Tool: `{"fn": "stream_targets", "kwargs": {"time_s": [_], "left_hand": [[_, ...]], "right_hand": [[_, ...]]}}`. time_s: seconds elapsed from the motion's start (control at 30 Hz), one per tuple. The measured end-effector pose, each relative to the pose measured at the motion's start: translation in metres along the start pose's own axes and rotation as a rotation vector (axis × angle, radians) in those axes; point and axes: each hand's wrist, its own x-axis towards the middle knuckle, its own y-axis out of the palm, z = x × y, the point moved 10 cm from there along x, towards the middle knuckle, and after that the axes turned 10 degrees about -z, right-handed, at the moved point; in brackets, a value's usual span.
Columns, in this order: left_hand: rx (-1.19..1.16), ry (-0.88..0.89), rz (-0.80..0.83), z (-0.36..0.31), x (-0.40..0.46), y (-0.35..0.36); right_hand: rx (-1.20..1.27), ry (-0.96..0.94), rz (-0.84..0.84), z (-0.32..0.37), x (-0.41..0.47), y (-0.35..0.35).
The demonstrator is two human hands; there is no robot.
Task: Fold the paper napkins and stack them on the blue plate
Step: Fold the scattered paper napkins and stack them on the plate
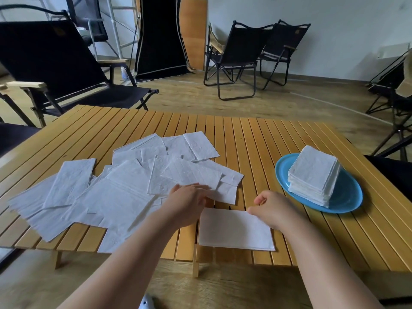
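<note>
A slatted yellow wooden desk (256, 139) stands on wood flooring among black folding chairs (231, 56); no legible writing; loose white paper napkins (116, 190) sprawl left — one half-folded white napkin (236, 230) lies near the front edge, pinched by the right hand (276, 210); the left hand (187, 199) rests flat, fingers extended; one round blue plate (347, 197) at right carries one stack of folded napkins (314, 175).

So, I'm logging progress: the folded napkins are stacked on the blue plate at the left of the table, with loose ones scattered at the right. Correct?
Not quite: the sides are swapped. The head view shows the folded stack on the blue plate at the right of the table, and the loose napkins scattered at the left.
</note>
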Motion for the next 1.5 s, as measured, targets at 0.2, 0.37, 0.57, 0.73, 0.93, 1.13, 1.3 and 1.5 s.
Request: {"fn": "stream_targets", "kwargs": {"time_s": [0.2,0.37,0.57,0.73,0.93,1.13,1.3,1.5], "left_hand": [[-0.179,-0.098,-0.178,0.001,0.001,-0.021],[-0.539,-0.173,-0.462,0.006,-0.001,-0.062],[-1.340,-0.402,-0.380,0.005,-0.005,-0.063],[-1.849,-0.462,-0.344,0.012,-0.001,-0.058],[-1.835,-0.557,-0.303,0.022,-0.002,-0.050],[-1.566,-0.633,-0.073,0.003,-0.012,-0.033],[-1.530,-0.640,-0.075,-0.003,-0.014,-0.027],[-1.532,-0.618,-0.075,-0.003,-0.013,-0.027]], "right_hand": [[0.029,-0.003,-0.005,0.002,0.000,0.000],[0.180,-0.078,-0.064,0.014,0.001,-0.007],[0.576,-0.204,-0.040,0.046,-0.005,-0.011],[0.797,-0.180,0.113,0.055,-0.010,0.003],[0.977,-0.104,0.108,0.050,-0.005,0.001],[0.858,-0.252,-0.078,0.052,-0.009,-0.019],[0.838,-0.370,-0.240,0.063,-0.021,-0.039],[0.787,-0.468,-0.373,0.065,-0.029,-0.053]]}}
